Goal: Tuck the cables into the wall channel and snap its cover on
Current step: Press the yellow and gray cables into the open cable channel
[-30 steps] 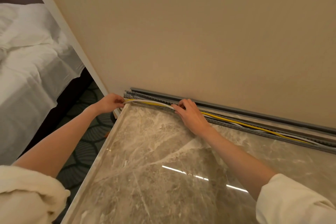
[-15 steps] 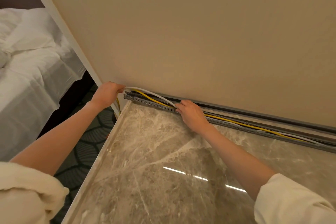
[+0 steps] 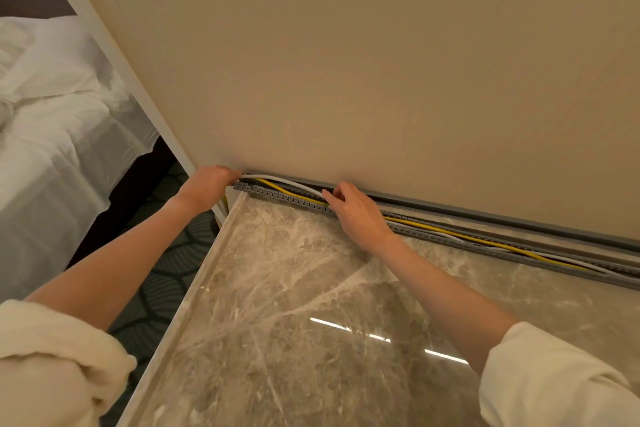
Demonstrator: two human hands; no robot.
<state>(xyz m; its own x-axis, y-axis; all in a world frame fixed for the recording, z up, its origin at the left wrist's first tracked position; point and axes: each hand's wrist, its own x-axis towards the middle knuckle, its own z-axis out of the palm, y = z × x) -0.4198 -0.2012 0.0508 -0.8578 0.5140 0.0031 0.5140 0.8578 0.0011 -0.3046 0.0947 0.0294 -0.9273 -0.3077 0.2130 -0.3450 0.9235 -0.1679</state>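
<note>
A grey slotted cable channel [image 3: 287, 198] lies along the back of the marble top, against the beige wall. A white cable [image 3: 284, 181] and a yellow cable [image 3: 450, 230] run along it. My left hand [image 3: 207, 184] grips the cable ends at the channel's left end. My right hand [image 3: 356, 211] presses its fingers on the cables over the channel, a little to the right. Between my hands the white cable arches slightly above the channel. A grey strip [image 3: 485, 215], possibly the cover, lies against the wall behind the channel.
The marble countertop [image 3: 311, 305] fills the lower right, and its left edge drops to a patterned carpet [image 3: 156, 291]. A bed with white sheets [image 3: 52, 135] stands at the left. A white trim [image 3: 114, 55] marks the wall's corner.
My left hand has lifted the cable ends from the counter's corner up to the channel's left end. The cables now sit closer to the channel. My right hand stays almost in place.
</note>
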